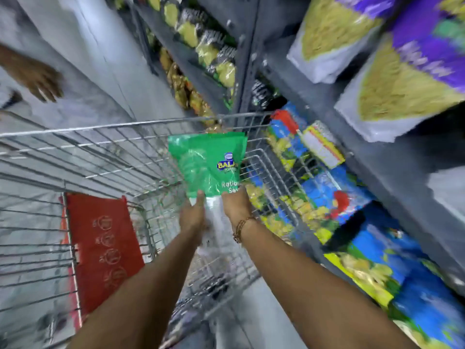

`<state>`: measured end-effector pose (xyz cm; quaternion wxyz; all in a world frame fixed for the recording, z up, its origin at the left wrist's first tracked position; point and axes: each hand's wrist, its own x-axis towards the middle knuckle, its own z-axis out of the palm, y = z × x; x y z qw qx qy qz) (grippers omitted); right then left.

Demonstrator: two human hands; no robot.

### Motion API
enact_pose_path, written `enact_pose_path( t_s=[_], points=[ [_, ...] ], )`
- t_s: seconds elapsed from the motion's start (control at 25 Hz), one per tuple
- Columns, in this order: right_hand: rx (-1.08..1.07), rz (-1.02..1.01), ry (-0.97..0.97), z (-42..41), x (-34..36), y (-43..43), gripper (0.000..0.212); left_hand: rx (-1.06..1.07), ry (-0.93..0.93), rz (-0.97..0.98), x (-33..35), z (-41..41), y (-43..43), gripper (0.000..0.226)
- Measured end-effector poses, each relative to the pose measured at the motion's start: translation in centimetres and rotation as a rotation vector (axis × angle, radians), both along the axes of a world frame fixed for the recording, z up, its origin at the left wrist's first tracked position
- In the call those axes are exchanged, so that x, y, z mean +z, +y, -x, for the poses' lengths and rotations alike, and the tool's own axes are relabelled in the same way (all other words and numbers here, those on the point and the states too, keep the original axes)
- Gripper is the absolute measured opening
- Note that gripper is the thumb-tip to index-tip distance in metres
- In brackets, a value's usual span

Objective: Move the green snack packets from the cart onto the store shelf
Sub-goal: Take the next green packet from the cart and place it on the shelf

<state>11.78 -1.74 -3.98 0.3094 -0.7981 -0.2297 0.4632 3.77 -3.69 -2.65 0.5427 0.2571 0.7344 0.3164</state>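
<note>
A pale tiled floor (105,71) runs up the left of the blurred picture, and another person's hand (37,80) reaches in from the left edge above it. Below that hand stands a wire cart (75,152), its rim crossing the middle of the view; a red flap (100,248) hangs at its near end. The floor between the cart and the far wall is open.

Over the cart's right part, the left hand (192,217) and the right hand (236,205) together hold up a green snack packet (208,165). Both grip its clear lower end, thumbs pressed on the front, fingers hidden behind; the packet stands upright, above the cart's basket and apart from the shelf. A bracelet (241,227) circles the right wrist.

To the right, a grey metal shelf (297,79) rises close beside the cart's right rim. It carries yellow-and-black bags (214,51) higher up, purple bags (407,71) at the top right, and blue-and-yellow bags (339,197) lower down.
</note>
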Motion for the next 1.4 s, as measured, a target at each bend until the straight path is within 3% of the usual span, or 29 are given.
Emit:
enact_pose_path(
  t_s=[0.16, 0.28, 0.4, 0.48, 0.6, 0.68, 0.84, 0.96, 1.08, 1.16, 1.24, 1.28, 1.4],
  points=[
    [-0.247, -0.450, -0.001, -5.9, 10.9, -7.5, 0.030, -0.220, 0.083, -0.380, 9.9, -5.6, -5.0, 0.044],
    [-0.392, -0.637, -0.016, -9.6, 16.7, -15.0, 0.029, -0.247, 0.051, -0.605, 14.6, -10.3, -10.8, 0.053],
    [-0.541, -0.846, -0.021, -14.6, 19.3, -24.2, 0.015, -0.405, -0.066, -0.730, 17.6, -16.4, -18.8, 0.051],
    [-0.603, -0.877, -0.154, -18.0, 20.1, -30.1, 0.023, -0.552, -0.133, -0.795, 18.5, -20.3, -24.0, 0.052],
    [-0.830, -0.862, -0.214, -23.6, 20.3, -38.5, 0.057, -0.796, -0.225, -0.824, 19.3, -26.7, -31.5, 0.043],
    [-0.992, -0.977, -0.280, -26.6, 20.7, -43.1, 0.054, -0.954, -0.304, -0.878, 20.1, -30.3, -35.4, 0.035],
    [-1.321, -0.989, -0.466, -34.0, 21.5, -49.4, 0.059, -1.267, -0.352, -0.827, 21.8, -39.2, -40.3, 0.042],
    [-1.271, -0.931, -0.450, -40.5, 21.3, -51.8, 0.055, -1.428, -0.313, -0.731, 21.0, -45.2, -41.3, 0.049],
    [-1.285, -0.528, -0.379, -42.9, 19.7, -52.7, 0.047, -1.371, -0.270, -0.702, 18.7, -47.4, -41.2, 0.020],
    [-1.456, -0.379, -0.190, -43.2, 19.3, -52.3, 0.055, -1.174, -0.389, -0.618, 18.3, -47.7, -40.8, 0.026],
    [-1.631, -0.421, 0.071, -44.4, 19.9, -51.4, 0.059, -0.926, -0.573, -0.441, 18.4, -49.2, -40.1, 0.045],
    [-1.626, -0.496, 0.149, -45.0, 20.4, -51.3, 0.061, -0.928, -0.618, -0.367, 18.2, -50.2, -39.7, 0.055],
    [-1.458, -0.833, 0.260, -47.0, 20.4, -52.5, 0.043, -1.167, -0.563, -0.339, 17.9, -51.7, -39.5, 0.046]
  ],
)
